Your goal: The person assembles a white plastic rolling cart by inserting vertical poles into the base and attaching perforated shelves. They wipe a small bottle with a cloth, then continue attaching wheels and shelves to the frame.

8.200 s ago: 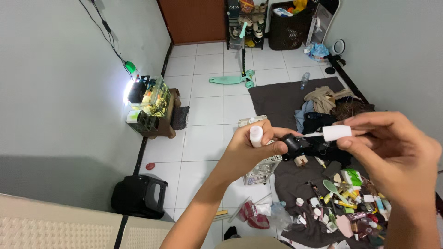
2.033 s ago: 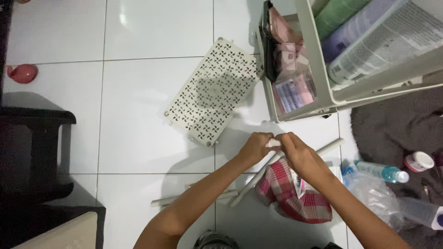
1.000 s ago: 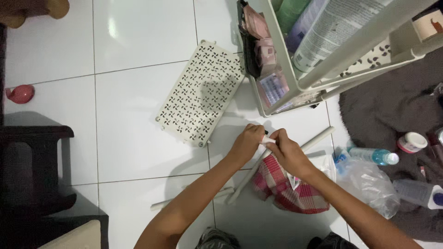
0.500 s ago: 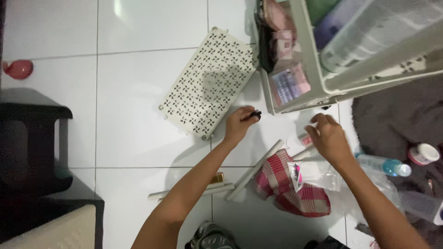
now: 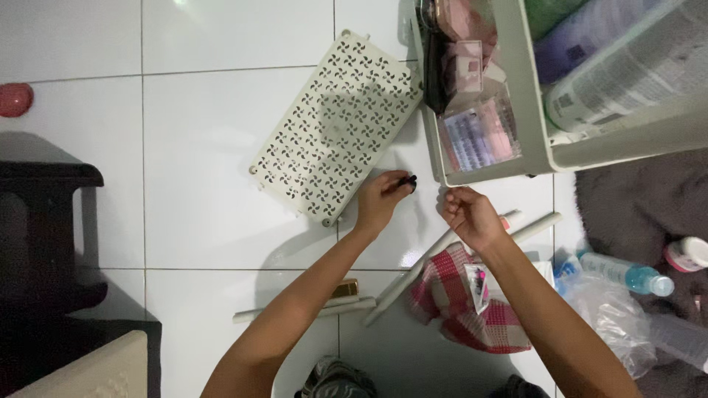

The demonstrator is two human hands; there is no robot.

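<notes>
My left hand (image 5: 380,200) pinches a small black cap-like piece (image 5: 408,180) just above the white tiled floor, next to the lower corner of a cream perforated panel (image 5: 335,125). A short gap to the right is my right hand (image 5: 468,215), fingers curled in, with nothing showing between them. It hovers just below the front corner of a cream shelf basket (image 5: 535,151). A small pinkish item (image 5: 506,219) lies on the floor right beside it. Under my right forearm are a white pole (image 5: 413,274) and a red checked cloth (image 5: 472,313).
The basket holds packets and bottles. A second white pole (image 5: 537,225) and a third (image 5: 295,311), a small gold item (image 5: 344,287), a blue-capped plastic bottle (image 5: 627,273), clear plastic and a grey rug (image 5: 641,199) surround me. A black stool (image 5: 44,221) stands left, a red object (image 5: 15,98) beyond it.
My hands, joined on a small white thing a second ago, have parted. The left keeps the black piece. The right dipped toward the floor and has drawn back with fingers curled.
</notes>
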